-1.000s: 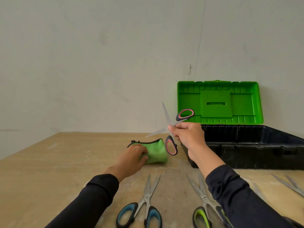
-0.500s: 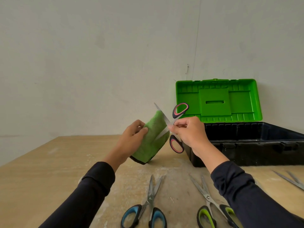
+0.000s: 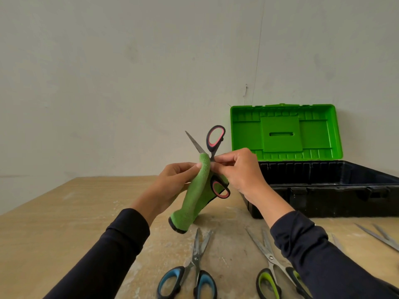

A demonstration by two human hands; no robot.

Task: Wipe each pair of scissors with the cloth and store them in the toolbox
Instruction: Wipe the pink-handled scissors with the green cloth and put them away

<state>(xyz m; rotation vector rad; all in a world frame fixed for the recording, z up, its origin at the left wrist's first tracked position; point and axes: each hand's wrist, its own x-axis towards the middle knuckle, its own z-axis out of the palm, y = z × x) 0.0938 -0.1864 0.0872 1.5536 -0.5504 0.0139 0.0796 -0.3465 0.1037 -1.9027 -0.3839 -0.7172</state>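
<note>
On the left, the left hand (image 3: 172,180) pinches the green cloth (image 3: 194,195) near its top, thumb and fingers pressed on the fabric, which hangs down toward the table (image 3: 64,212). The cloth is folded over one blade of the pink-handled scissors (image 3: 212,152); the other blade sticks up and to the left, bare. The right hand (image 3: 239,169) pinches these scissors around the pivot, one handle loop above the fingers and the other below. The scissors are spread open in the air between the two hands, so the wrapped blade's long axis runs down along the cloth, and a wipe would likely travel along that line.

Lower on the table lie the blue-handled scissors (image 3: 194,275), then the green-handled scissors (image 3: 269,268), both with tips pointing to the far side. At the far right, more blades (image 3: 377,236) show.

The toolbox (image 3: 345,190) stands open to the right of the hands, lid up; the right hand is nearer to it.
</note>
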